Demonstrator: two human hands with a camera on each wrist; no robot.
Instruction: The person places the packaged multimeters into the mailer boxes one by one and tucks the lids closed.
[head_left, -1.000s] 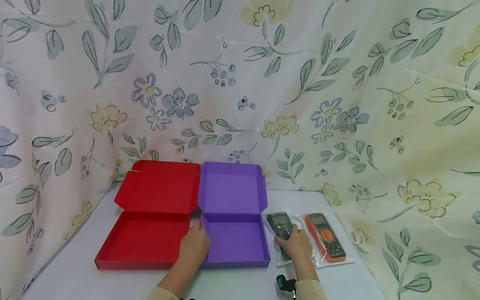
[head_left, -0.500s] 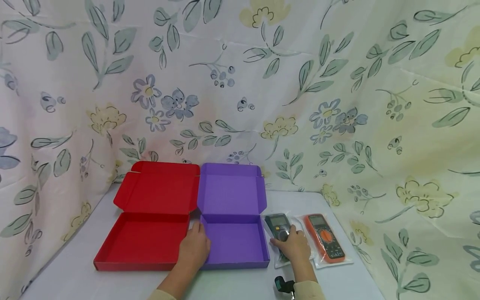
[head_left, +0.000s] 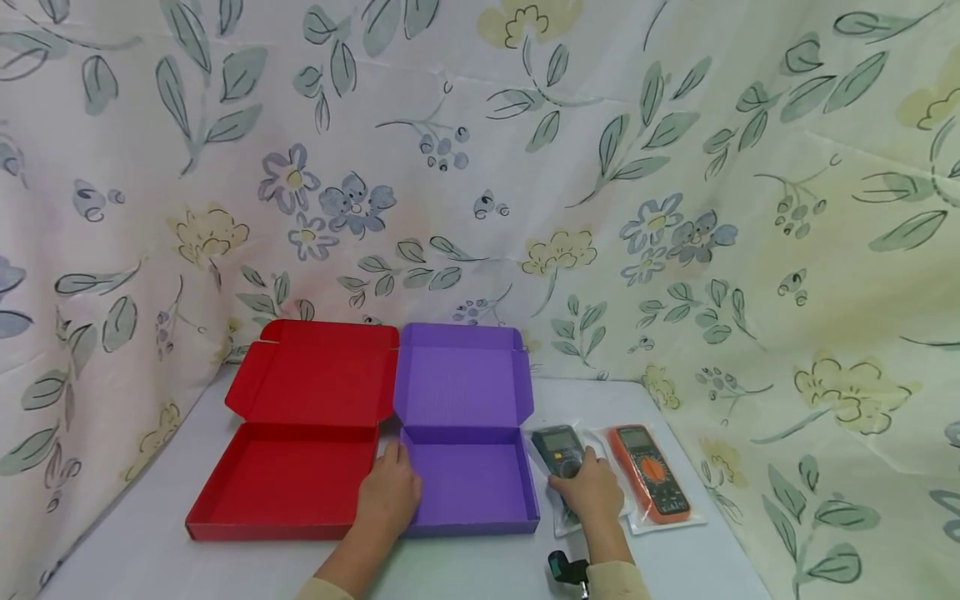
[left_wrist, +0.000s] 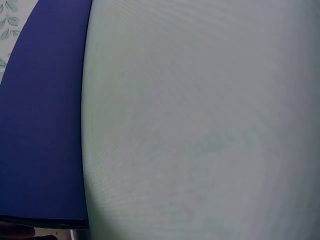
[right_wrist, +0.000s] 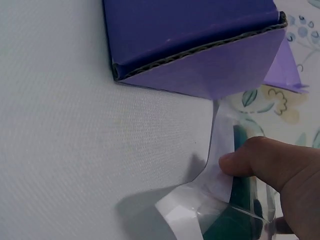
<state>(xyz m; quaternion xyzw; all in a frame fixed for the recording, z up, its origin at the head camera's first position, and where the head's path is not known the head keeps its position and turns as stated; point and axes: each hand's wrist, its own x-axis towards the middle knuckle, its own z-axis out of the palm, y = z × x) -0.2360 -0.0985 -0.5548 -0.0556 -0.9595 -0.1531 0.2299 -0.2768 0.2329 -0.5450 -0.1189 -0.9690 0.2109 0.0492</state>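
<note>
My right hand [head_left: 595, 492] grips a dark green multimeter [head_left: 561, 448] in a clear plastic bag, which lies right of the purple box. Up close in the right wrist view, the thumb [right_wrist: 250, 156] presses the meter's side through the bag, while most of the other fingers are out of view. The open purple cardboard box [head_left: 468, 492] has its lid folded back. Over its left wall my left hand [head_left: 390, 487] is placed, fingers bent down at the wall; their tips are hidden. The left wrist view shows mostly the box's outer wall [left_wrist: 45, 120].
An open red cardboard box [head_left: 292, 483] stands left of the purple one. At the right lies an orange multimeter [head_left: 652, 475] in a clear bag. The white tabletop [head_left: 480, 571] runs along the front, with a floral cloth [head_left: 480, 167] hanging behind.
</note>
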